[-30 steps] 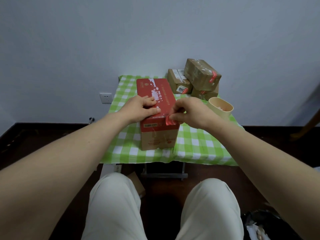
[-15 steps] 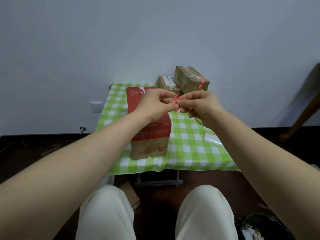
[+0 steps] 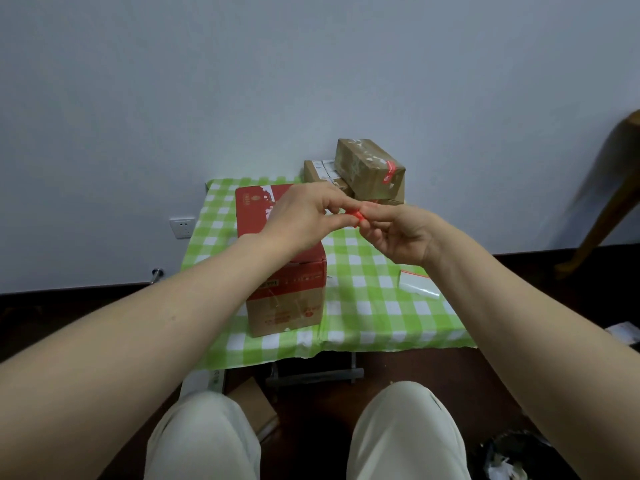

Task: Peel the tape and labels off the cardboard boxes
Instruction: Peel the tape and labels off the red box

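Note:
A red-topped cardboard box (image 3: 287, 299) stands on the table covered by a green checked cloth (image 3: 367, 306). Above it, my left hand (image 3: 304, 216) and my right hand (image 3: 398, 233) meet fingertip to fingertip, both pinching a small crumpled piece of red tape (image 3: 359, 215). My left forearm hides much of the box top. At the back of the table, brown boxes are stacked (image 3: 367, 171); the top one carries clear tape and a red label (image 3: 388, 172).
A clear plastic bag (image 3: 415, 284) lies on the cloth under my right wrist. A wall socket (image 3: 182, 227) is at left. A wooden leg (image 3: 609, 199) stands at right. Cardboard scraps (image 3: 249, 400) lie under the table, and a dark bin bag (image 3: 509, 459) sits at bottom right.
My hands peeled the red tape off the box's near edge, lifted it above the box and are now squeezing it between both sets of fingertips. The view shifted left.

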